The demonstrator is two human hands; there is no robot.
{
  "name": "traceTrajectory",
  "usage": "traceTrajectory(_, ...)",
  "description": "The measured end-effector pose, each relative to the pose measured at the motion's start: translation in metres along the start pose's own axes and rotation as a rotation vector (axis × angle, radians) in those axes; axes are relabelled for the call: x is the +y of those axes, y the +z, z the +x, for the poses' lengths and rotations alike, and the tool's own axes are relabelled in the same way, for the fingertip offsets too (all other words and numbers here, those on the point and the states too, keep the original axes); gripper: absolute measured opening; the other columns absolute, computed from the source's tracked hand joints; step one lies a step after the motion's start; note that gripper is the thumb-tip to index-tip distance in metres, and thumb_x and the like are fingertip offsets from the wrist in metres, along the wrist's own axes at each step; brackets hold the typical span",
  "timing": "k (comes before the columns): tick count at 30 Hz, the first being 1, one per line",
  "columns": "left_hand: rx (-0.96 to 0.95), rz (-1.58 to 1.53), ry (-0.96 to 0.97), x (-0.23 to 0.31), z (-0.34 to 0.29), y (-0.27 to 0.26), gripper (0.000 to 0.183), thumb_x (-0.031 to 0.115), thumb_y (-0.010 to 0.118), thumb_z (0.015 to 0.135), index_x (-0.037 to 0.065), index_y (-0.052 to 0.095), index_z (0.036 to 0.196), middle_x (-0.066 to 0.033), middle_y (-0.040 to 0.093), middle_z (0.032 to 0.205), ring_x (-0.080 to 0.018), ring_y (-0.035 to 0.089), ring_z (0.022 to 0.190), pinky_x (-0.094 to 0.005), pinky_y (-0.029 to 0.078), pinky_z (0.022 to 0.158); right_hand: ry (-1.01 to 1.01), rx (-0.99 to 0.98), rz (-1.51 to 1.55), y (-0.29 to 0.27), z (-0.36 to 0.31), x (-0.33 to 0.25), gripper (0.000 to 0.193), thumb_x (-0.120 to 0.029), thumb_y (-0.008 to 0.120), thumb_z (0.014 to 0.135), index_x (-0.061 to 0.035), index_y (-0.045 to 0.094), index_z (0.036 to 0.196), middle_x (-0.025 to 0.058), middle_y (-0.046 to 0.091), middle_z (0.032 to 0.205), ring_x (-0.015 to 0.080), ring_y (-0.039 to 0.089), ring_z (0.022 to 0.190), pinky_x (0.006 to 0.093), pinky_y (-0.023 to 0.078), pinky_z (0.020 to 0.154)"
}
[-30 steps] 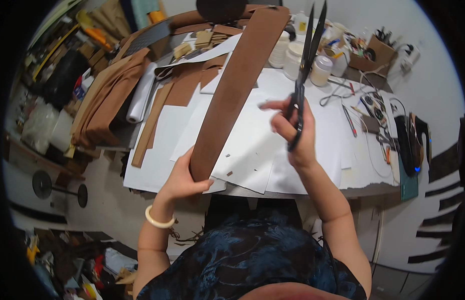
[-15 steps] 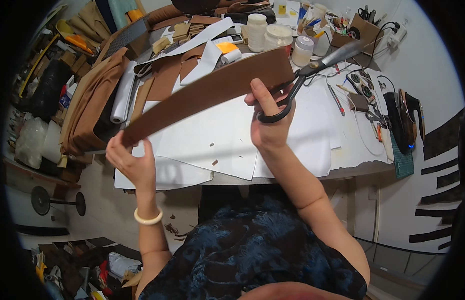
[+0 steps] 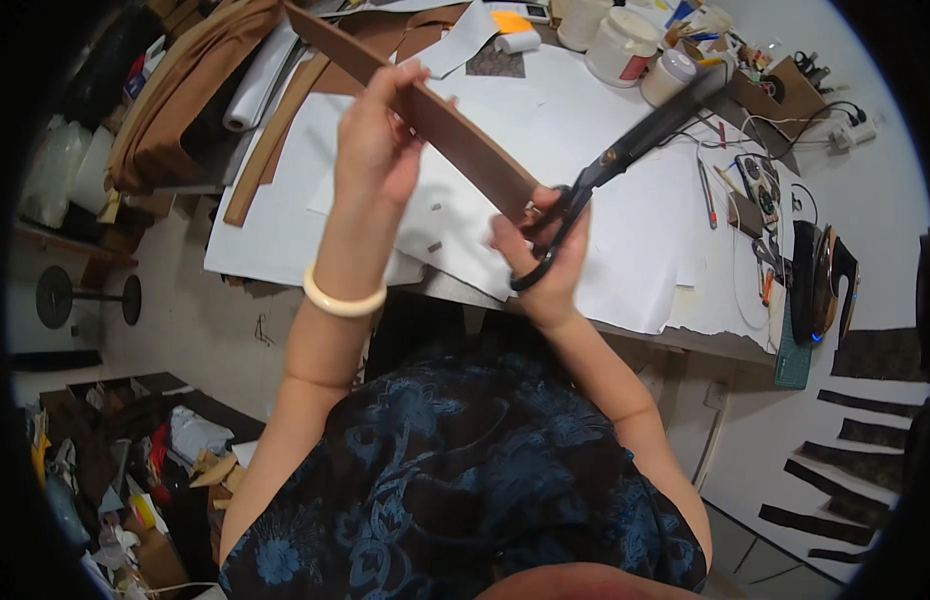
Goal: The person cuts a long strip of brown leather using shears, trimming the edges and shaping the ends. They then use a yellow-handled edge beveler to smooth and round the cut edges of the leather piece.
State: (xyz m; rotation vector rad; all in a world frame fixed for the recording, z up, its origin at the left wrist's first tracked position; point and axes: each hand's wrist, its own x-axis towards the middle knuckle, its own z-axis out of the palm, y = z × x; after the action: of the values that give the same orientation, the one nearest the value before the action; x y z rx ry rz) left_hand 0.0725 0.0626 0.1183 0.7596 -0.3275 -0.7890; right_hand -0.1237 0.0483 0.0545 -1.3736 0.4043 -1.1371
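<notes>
A long brown leather strip (image 3: 470, 148) is held up above the table, slanting from far left down to the right, its face tilted steeply. My left hand (image 3: 377, 140) grips it near the middle, fingers curled over its upper edge. My right hand (image 3: 553, 270) has its fingers through the black handles of large scissors (image 3: 610, 158). The scissor blades look closed and point up and right, away from the strip. The strip's right end meets my right hand's fingers; whether they pinch it is hard to tell.
White paper sheets (image 3: 625, 240) cover the table, with small brown scraps (image 3: 434, 246) on them. Brown leather (image 3: 190, 115) and a white roll (image 3: 262, 80) lie left. Jars (image 3: 623, 47) stand at the back. Tools, cables and an iron (image 3: 807, 280) crowd the right side.
My left hand has moved from the strip's lower left end to nearer its middle. The strip has swung round, its left end now far and high. The scissors stay in my right hand.
</notes>
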Motion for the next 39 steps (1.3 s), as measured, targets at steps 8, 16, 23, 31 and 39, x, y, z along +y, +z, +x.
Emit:
traceTrajectory(8, 0.038, 0.105, 0.300, 0.056, 0.027, -0.038, 0.028, 0.015, 0.077, 0.092, 0.005, 0.057, 0.108, -0.0107, 0.069, 0.098, -0.0233, 0.072, 0.074, -0.0315, 0.064, 0.065, 0.482, -0.262, -0.066, -0.099, -0.048, -0.041, 0.039, -0.001, 0.077, 0.085, 0.0124, 0.067, 0.119, 0.0002, 0.061, 0.084, 0.0050, 0.055, 0.072, 0.0179, 0.042, 0.063)
traceTrajectory(16, 0.089, 0.244, 0.358, 0.076, 0.011, -0.014, 0.021, 0.012, 0.065, 0.097, 0.006, 0.054, 0.114, -0.0102, 0.065, 0.082, -0.0239, 0.070, 0.064, -0.0326, 0.058, 0.054, 0.672, -0.402, 0.456, -0.098, -0.069, -0.056, 0.062, -0.028, 0.087, 0.080, 0.0186, 0.066, 0.116, 0.0083, 0.062, 0.068, 0.0077, 0.054, 0.052, 0.0188, 0.038, 0.045)
traceTrajectory(23, 0.074, 0.236, 0.354, 0.072, 0.017, -0.009, 0.025, 0.011, 0.068, 0.095, 0.006, 0.053, 0.114, -0.0084, 0.064, 0.085, -0.0227, 0.070, 0.064, -0.0326, 0.058, 0.055, 0.665, -0.380, 0.399, -0.095, -0.074, -0.059, 0.065, -0.030, 0.089, 0.078, 0.0186, 0.067, 0.116, 0.0076, 0.063, 0.068, 0.0079, 0.053, 0.053, 0.0202, 0.040, 0.050)
traceTrajectory(31, 0.086, 0.238, 0.367, 0.064, 0.021, -0.002, 0.025, 0.010, 0.068, 0.093, 0.006, 0.052, 0.112, -0.0090, 0.063, 0.084, -0.0239, 0.069, 0.063, -0.0334, 0.058, 0.055, 0.677, -0.329, 0.355, -0.093, -0.075, -0.068, 0.069, -0.034, 0.090, 0.078, 0.0183, 0.067, 0.116, 0.0062, 0.064, 0.075, 0.0073, 0.054, 0.057, 0.0200, 0.040, 0.052)
traceTrajectory(39, 0.082, 0.245, 0.352, 0.062, 0.020, 0.002, 0.025, 0.011, 0.068, 0.094, 0.006, 0.052, 0.112, -0.0095, 0.063, 0.085, -0.0239, 0.069, 0.063, -0.0332, 0.058, 0.055, 0.647, -0.320, 0.353, -0.094, -0.077, -0.065, 0.069, -0.034, 0.090, 0.078, 0.0180, 0.067, 0.116, 0.0073, 0.065, 0.077, 0.0073, 0.054, 0.057, 0.0197, 0.039, 0.051)
